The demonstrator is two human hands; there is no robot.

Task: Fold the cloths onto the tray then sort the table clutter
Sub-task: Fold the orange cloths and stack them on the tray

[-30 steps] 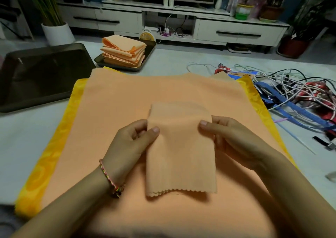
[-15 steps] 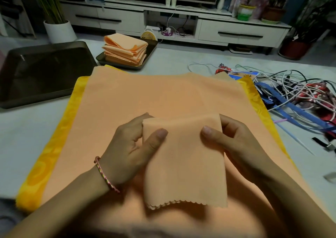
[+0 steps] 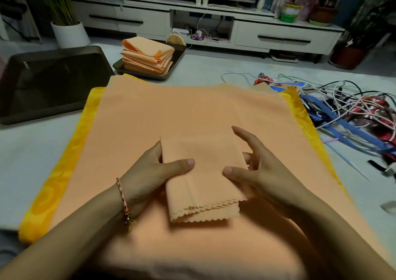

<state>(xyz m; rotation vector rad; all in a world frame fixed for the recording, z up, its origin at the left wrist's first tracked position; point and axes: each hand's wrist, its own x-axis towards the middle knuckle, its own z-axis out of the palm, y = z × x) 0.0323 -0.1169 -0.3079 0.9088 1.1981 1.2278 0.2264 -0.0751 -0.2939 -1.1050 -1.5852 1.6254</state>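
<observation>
Left hand (image 3: 150, 172): thumb on top and fingers underneath, pinching the left edge of the peach scalloped-edge cloth (image 3: 203, 179).
Right hand (image 3: 263, 168): thumb pressing the cloth's right edge, index finger stretched out past the far corner, the other fingers tucked beside it.
Change: 1 second ago this cloth was a longer, single strip. Now it is shorter and thicker, with several scalloped hems stacked at the near end.
Meaning: I judge this fold about finished, so the carry to the tray comes next.
Underneath: flat pile of peach cloths (image 3: 171, 108) on a yellow patterned cloth (image 3: 62, 172), still unfolded.
Table (image 3: 32, 147): tangle of white, blue and red cables (image 3: 347, 108) on the right, unsorted.
Far: small dark rectangular tray (image 3: 179, 53) holding the stack of folded peach cloths (image 3: 147, 57); large dark tray (image 3: 49, 82) on the left.
</observation>
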